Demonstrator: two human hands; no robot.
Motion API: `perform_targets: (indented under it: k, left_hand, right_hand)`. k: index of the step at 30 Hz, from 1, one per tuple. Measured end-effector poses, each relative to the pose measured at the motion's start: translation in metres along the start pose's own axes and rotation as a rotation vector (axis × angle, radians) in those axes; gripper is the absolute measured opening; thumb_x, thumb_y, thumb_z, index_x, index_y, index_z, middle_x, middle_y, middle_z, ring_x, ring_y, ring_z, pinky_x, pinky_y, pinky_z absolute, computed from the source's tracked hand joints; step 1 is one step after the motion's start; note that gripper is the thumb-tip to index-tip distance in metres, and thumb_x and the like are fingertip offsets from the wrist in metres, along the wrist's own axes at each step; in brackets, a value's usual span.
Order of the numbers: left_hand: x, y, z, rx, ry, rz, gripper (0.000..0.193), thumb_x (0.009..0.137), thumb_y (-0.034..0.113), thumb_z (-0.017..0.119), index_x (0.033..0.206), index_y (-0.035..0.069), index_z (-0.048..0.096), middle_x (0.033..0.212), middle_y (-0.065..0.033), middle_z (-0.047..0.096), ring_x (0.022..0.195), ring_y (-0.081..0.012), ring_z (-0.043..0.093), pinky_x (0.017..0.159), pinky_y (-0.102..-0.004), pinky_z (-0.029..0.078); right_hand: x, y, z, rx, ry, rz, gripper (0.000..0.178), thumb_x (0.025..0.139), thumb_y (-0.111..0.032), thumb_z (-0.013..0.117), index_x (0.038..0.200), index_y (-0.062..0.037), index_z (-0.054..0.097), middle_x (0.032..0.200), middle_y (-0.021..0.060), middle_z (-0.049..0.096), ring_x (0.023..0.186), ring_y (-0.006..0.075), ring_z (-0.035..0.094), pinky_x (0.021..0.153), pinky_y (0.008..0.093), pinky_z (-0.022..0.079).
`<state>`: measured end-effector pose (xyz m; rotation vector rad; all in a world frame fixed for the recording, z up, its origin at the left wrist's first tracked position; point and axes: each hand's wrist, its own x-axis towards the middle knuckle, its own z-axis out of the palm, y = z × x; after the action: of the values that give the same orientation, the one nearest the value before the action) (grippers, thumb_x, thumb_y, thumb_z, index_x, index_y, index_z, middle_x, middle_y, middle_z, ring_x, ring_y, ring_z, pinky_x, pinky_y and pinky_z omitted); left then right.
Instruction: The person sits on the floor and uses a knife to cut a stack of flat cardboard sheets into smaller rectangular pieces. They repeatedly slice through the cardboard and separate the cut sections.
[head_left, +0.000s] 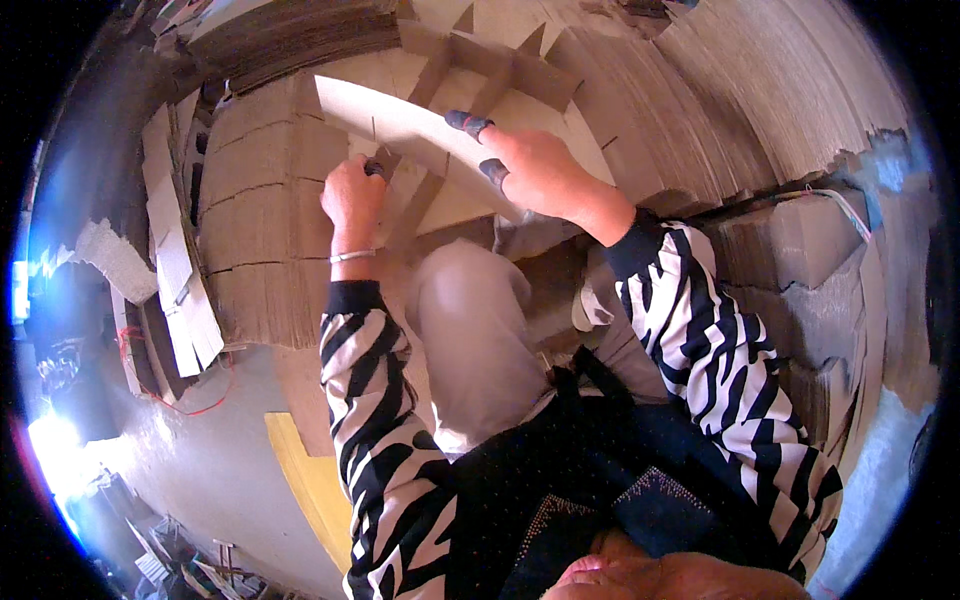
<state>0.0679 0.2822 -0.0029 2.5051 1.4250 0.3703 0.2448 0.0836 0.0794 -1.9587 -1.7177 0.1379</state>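
A long, pale cardboard strip (385,108) slants across the space in front of me. My right hand (540,170) grips it near its right end, with dark covers on the fingertips. Beneath it stands a partition of crossed, slotted cardboard strips (425,200). My left hand (355,200) is closed, its thumb and finger pinching a brown strip's end at the partition's left side; the hold is partly hidden. Further back, more crossed cardboard strips (490,70) stand upright on a pale surface.
Tall stacks of cardboard strips (255,210) line the left side. More stacks (665,110) rise on the right, with bundled cardboard (780,250) below them. Loose strips (175,250) lean at far left. A yellow board (305,480) lies by my left arm, near the grey floor (210,440).
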Motion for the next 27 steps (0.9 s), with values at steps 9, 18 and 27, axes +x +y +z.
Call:
perform_targets:
  k: [9,18,27]
  left_hand:
    - [0.000,-0.009,-0.009,0.171,0.307,0.086,0.020,0.078,0.015,0.063,0.097,0.010,0.066,0.097,-0.0134,0.065,0.092,-0.0346,0.064,0.079,-0.0475,0.050]
    - [-0.057,0.012,0.004,-0.270,-0.178,0.176,0.027,0.073,0.016,0.064,0.098,0.008,0.069,0.085,-0.0170,0.068,0.083,-0.0385,0.064,0.069,-0.0467,0.051]
    - [-0.058,0.043,-0.012,-0.108,-0.151,0.267,0.023,0.074,0.013,0.059,0.095,0.011,0.069,0.084,-0.0185,0.067,0.083,-0.0404,0.063,0.071,-0.0502,0.051]
  right_hand:
    - [0.024,-0.020,0.004,-0.108,-0.126,-0.153,0.033,0.079,-0.004,0.057,0.111,-0.0073,0.056,0.078,0.0177,0.065,0.073,0.0392,0.064,0.060,0.0514,0.048]
    - [0.011,-0.003,0.022,-0.094,-0.196,-0.115,0.055,0.080,-0.004,0.057,0.134,-0.0133,0.050,0.073,0.0155,0.064,0.070,0.0368,0.063,0.060,0.0485,0.048]
    - [-0.027,0.044,0.064,-0.122,-0.233,-0.099,0.041,0.075,-0.002,0.060,0.115,-0.0098,0.056,0.087,0.0126,0.065,0.082,0.0374,0.063,0.066,0.0475,0.049]
